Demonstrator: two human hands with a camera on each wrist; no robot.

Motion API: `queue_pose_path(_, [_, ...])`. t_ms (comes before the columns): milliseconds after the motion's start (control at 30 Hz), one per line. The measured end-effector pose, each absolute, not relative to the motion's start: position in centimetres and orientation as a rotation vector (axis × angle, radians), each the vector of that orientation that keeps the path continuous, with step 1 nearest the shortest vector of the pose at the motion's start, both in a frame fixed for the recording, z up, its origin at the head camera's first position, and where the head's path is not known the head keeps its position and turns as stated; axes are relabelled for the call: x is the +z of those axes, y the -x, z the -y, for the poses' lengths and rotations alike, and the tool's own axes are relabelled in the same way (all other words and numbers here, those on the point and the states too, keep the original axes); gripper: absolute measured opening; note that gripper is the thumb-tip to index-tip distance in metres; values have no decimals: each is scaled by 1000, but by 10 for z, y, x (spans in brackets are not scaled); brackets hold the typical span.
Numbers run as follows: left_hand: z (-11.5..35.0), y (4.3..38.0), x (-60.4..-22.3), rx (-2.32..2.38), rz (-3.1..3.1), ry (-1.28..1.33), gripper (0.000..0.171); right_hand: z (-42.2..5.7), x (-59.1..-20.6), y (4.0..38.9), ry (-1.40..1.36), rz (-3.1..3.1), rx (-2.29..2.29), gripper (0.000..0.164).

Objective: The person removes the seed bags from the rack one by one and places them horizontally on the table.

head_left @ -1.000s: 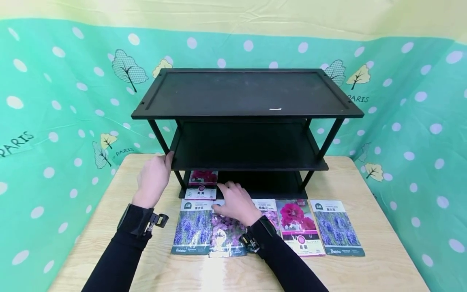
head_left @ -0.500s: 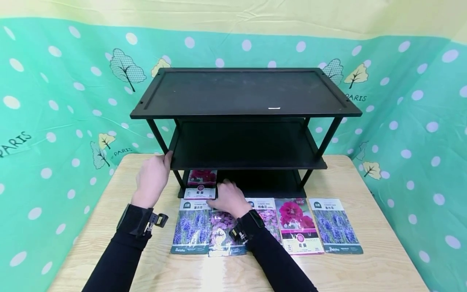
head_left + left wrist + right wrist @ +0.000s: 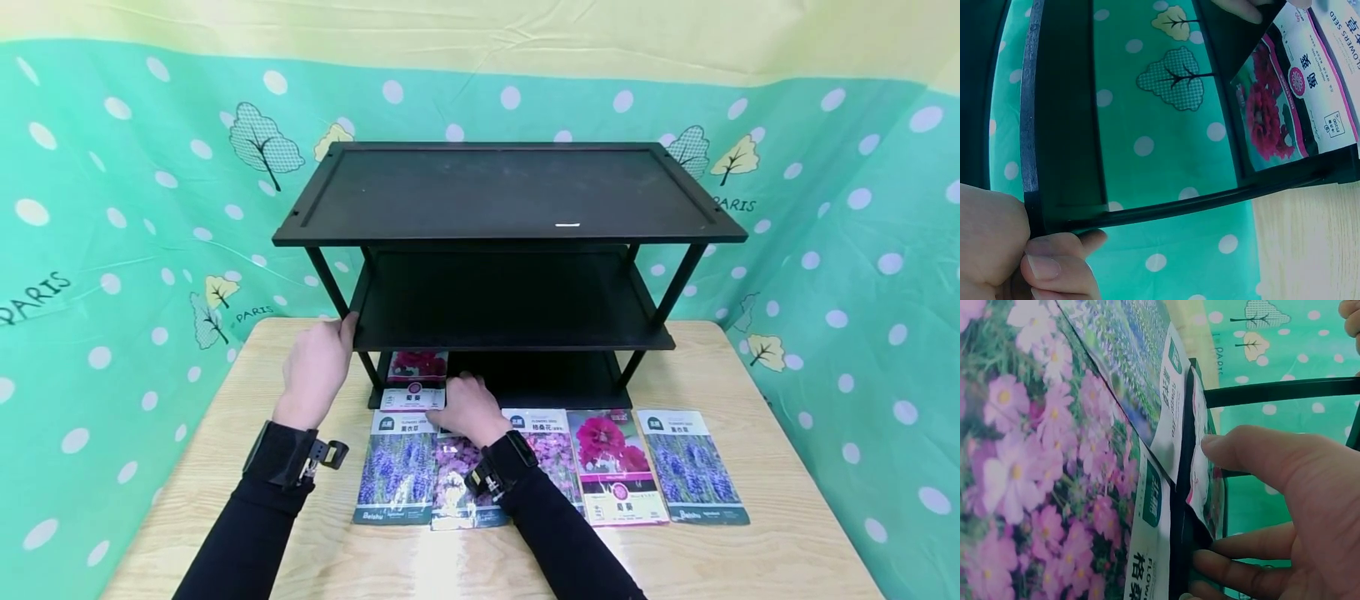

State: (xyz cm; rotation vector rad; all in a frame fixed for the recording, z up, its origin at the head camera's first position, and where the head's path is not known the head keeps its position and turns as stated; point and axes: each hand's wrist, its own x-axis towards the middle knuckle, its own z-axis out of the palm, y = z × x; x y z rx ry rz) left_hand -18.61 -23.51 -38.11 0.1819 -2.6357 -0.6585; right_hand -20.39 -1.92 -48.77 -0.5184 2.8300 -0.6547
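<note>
A black three-tier shelf rack [image 3: 510, 192] stands on the table. My left hand [image 3: 318, 358] grips its left side, where the front post meets the middle tier; in the left wrist view the fingers [image 3: 1060, 256] curl round that corner. A seed packet with dark pink flowers [image 3: 413, 395] lies at the left end of the bottom tier, its upper part hidden under the middle tier. My right hand [image 3: 471, 408] is at that packet's right side, thumb [image 3: 1235, 447] on its white label end and fingers [image 3: 1247, 559] fairly straight at its right corner.
In front of the rack lies a row of seed packets: lavender [image 3: 395, 471] at left, pink-purple flowers [image 3: 456, 492] and more pink flowers [image 3: 551, 450] mid-row, dark pink flowers [image 3: 617, 467], then lavender [image 3: 693, 467]. A dotted green curtain [image 3: 112, 375] surrounds the wooden table [image 3: 757, 400].
My right hand has shifted slightly left, bringing the thumb to the dark pink packet's lower edge, and then stayed there. My left hand keeps its hold on the rack.
</note>
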Motion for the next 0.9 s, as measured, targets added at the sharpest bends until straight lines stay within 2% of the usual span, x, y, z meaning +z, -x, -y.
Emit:
queue_pose_path(167, [234, 187, -381, -668, 2653, -211, 40, 22, -491, 204, 491, -2841, -702, 35])
queue_pose_path(467, [234, 188, -381, -661, 2654, -225, 40, 31, -492, 204, 386, -2785, -877, 46])
queue_pose_path(567, [234, 188, -381, -661, 2652, -233, 39, 33, -493, 204, 353, -2790, -930, 40])
queue_pose_path(767, [234, 188, -381, -665, 2661, -234, 40, 35, -496, 205, 305, -2838, -995, 18])
queue_pose_path(900, [234, 188, -381, -662, 2657, -231, 39, 34, -494, 205, 260, -2808, -1062, 20])
